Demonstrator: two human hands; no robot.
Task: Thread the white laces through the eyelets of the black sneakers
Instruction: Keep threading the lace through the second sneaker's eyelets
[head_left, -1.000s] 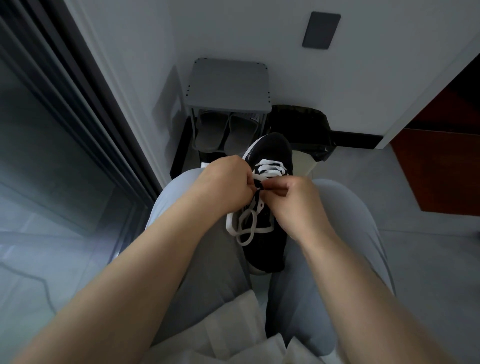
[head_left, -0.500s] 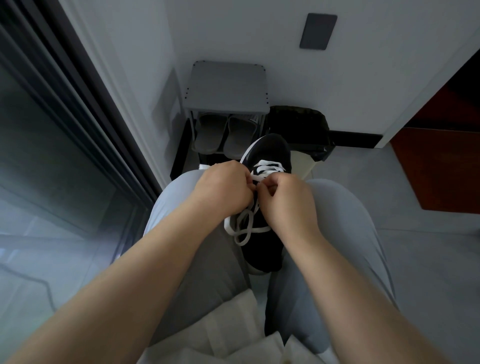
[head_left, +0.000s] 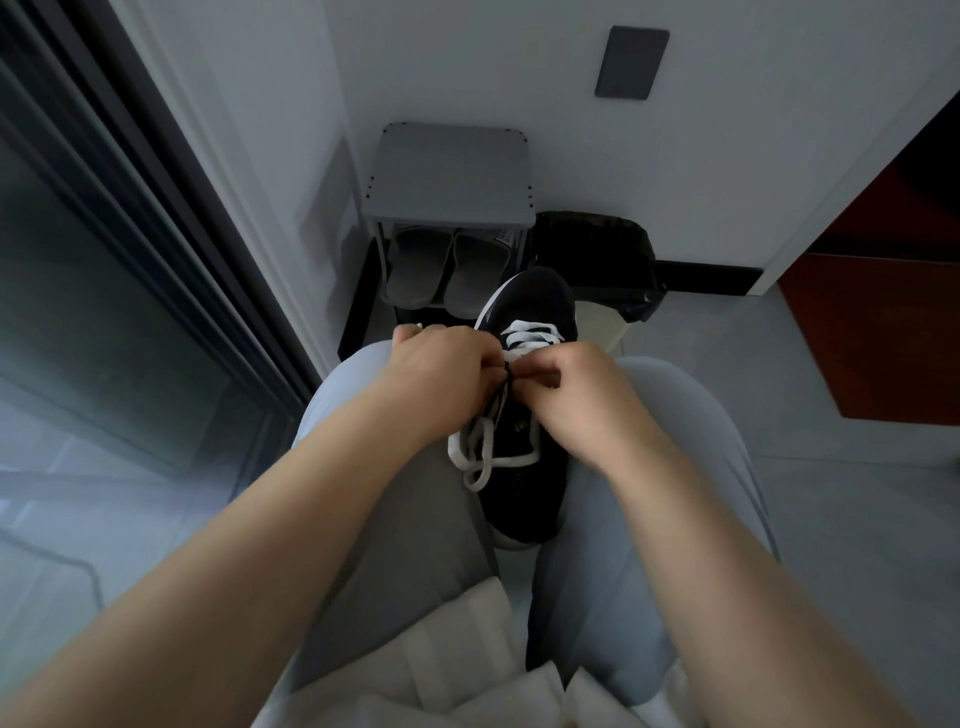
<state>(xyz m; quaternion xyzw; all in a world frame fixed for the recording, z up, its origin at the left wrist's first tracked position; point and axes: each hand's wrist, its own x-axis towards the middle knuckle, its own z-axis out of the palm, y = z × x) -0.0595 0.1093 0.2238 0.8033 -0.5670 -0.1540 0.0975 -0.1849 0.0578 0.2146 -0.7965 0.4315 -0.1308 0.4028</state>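
A black sneaker (head_left: 524, 488) lies wedged between the person's thighs in grey trousers (head_left: 415, 545), its toe pointing far and its heel near. The white lace (head_left: 531, 332) already crosses the far eyelets in flat bars, and its slack falls in loose loops over the left side of the shoe, partly onto the left thigh. Both hands meet over the middle of the tongue. The left hand (head_left: 441, 370) has its fingers curled inward and the right hand (head_left: 584, 392) pinches with thumb and forefinger; their tips come together on a strand of the lace that runs down from that spot to the loops. The exact eyelet under the fingertips is too small and dark to make out. Both forearms are bare and reach in from the near corners. A fold of white cloth (head_left: 467, 649) lies on the lap at the near edge. Far beyond the shoe stands a grey shoe rack (head_left: 452, 176) against the white wall, with a pair of grey slippers (head_left: 447, 270) on its shelf; just right of it sits a black bag (head_left: 592, 244). A dark wall plate (head_left: 631, 62) is fixed higher up, a glass sliding door (head_left: 104, 312) fills the left side, and a red-brown panel (head_left: 883, 338) shows at the far right.
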